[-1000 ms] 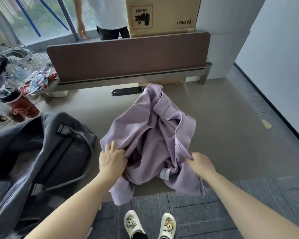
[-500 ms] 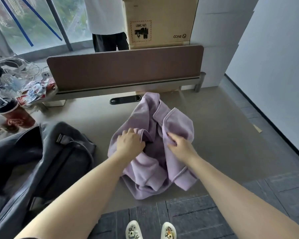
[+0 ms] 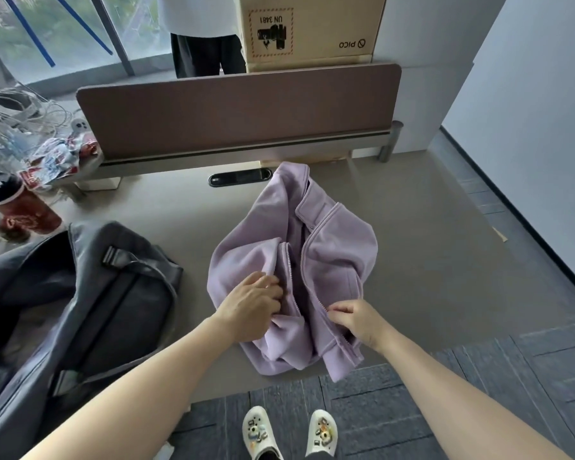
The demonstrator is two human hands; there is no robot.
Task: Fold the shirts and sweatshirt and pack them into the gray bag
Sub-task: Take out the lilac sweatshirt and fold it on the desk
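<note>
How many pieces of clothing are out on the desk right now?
1: a lilac zip sweatshirt lying bunched mid-desk, both hands on it. Others may be hidden inside the gray bag.

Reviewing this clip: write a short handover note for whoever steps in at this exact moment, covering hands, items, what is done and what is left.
Left hand: grip on the left front panel of the lilac sweatshirt, beside the zipper.
Right hand: pinching the right zipper edge near the hem.
Sweatshirt: unzipped and bunched on the desk, hem hanging over the near edge.
Gray bag: lies at the left of the desk; what it holds cannot be seen.
Done: nothing folded in view.
Left: flatten and fold the sweatshirt, pack it; no shirts are in view.
</note>
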